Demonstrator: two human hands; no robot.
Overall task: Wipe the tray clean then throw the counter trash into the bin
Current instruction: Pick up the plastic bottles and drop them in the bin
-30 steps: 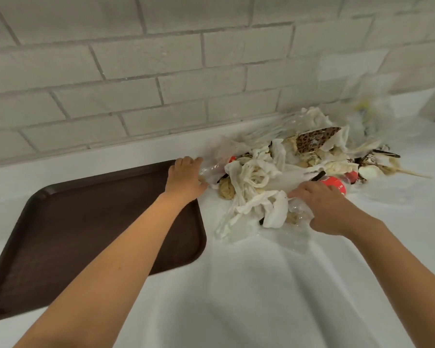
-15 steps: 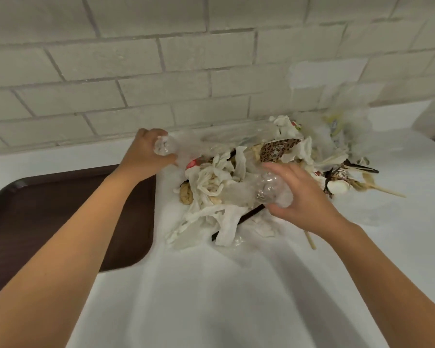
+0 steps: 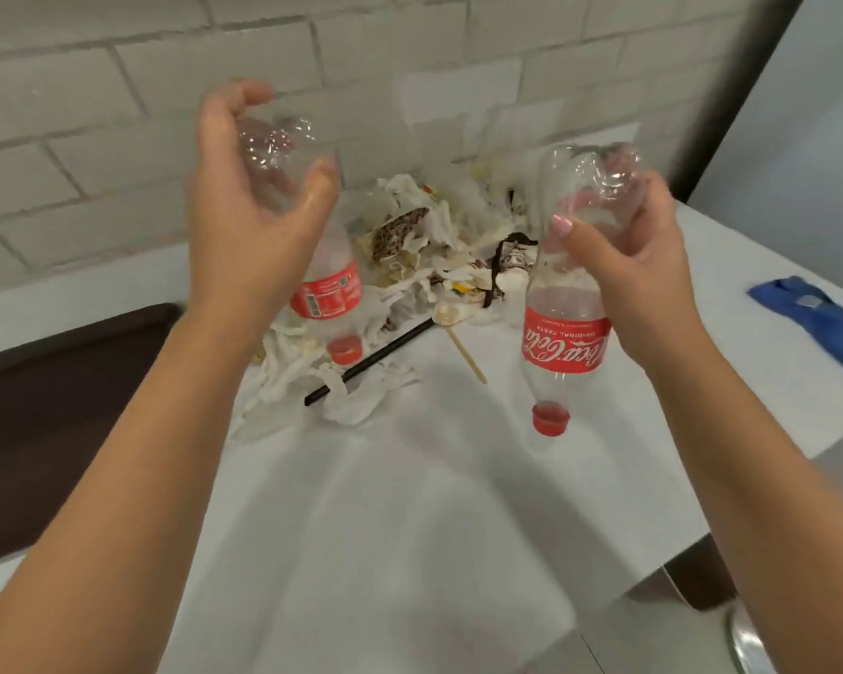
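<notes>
Bottles are held one per hand, both upside down above the counter [image 3: 410, 518]. The left hand [image 3: 254, 211] is curled round the base end of the left bottle [image 3: 328, 291], with the thumb on the near side and the fingers seen through the clear plastic. Its red cap [image 3: 344, 351] is pointed down over the near edge of the trash [image 3: 434, 245].

The right hand [image 3: 629, 265] is wrapped round the base half of the right bottle [image 3: 563, 342], with the thumb laid across the front. The red label is seen upside down. This bottle's cap [image 3: 550, 421] is lowest and hangs over bare counter. Both bottles look empty.

The trash is heaped on the counter against the brick wall [image 3: 118, 114]: crumpled white napkins, wrappers and a patterned paper piece. It is seen between the two hands. A black straw [image 3: 371, 363] is laid at the heap's near edge, with a wooden stick [image 3: 468, 356] just beside it on the right.

The brown tray [image 3: 59, 406] is seen at left on the counter, partly hidden by the left forearm, with its right edge near the heap. A blue cloth [image 3: 818, 323] is laid at far right, well apart from the trash.

A metal rim [image 3: 745, 639] is seen at the lower right corner, below the counter edge. What it belongs to cannot be told.
</notes>
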